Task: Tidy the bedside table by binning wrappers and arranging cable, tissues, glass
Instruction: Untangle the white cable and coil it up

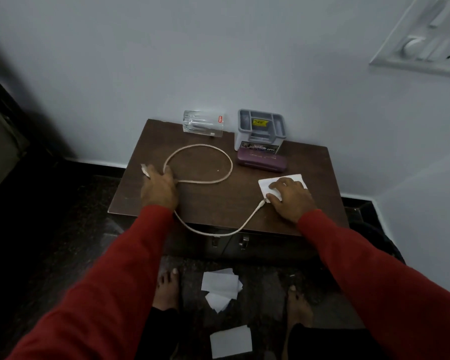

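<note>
Pressing flat on the dark brown wooden table (218, 201), both hands are at work at opposite sides. The left hand (158, 189) rests palm-down over the near end of the long beige braided cable (220, 157), fingers curled loosely onto it, with a small crumpled white wrapper (145, 170) peeking out at its fingertips; whether it actually grips either one I cannot tell. The right hand (291, 196) lies open and spread on a white folded tissue (283, 181) near the table's right edge, the cable's plug end just beside its thumb.

The cable looks light and limp: it makes one wide loop on the table, then sags off the front edge and climbs back, so it should be gathered in coils rather than dragged. The tissue is thin and soft, easily creased; pinching a corner or sliding it flat would suit it. The clear ribbed drinking glass (203, 124), lying on its side at the back edge, is probably hard, smooth and breakable, best taken around its body.

By count: one cable, one glass, one tissue on the table, one wrapper in view, one grey plastic organiser box (260, 129), one purple case (262, 162). Three white sheets (221, 287) lie on the dark floor between two bare feet.
</note>
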